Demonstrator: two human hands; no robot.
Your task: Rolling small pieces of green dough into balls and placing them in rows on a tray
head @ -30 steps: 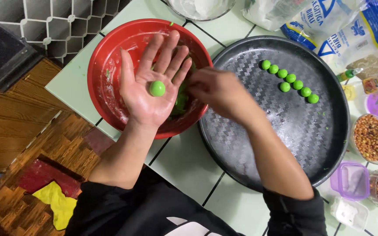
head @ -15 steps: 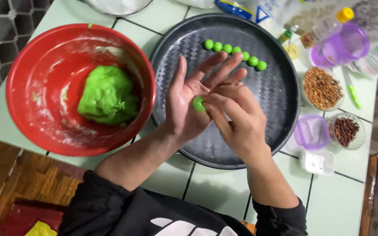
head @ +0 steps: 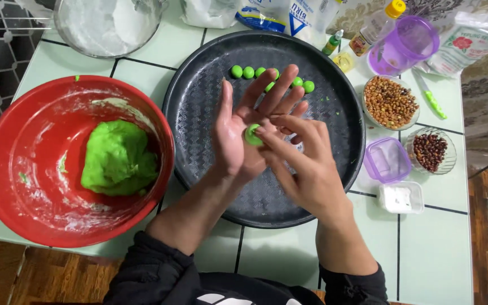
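L hand lies flat and open over the black tray w/ a green dough disc on its palm, R hand fingertips pressing it flatter — shaping step, prob needs filling next.

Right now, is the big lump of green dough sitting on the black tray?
No, the big green dough lump lies in the red bowl, beside the black tray.
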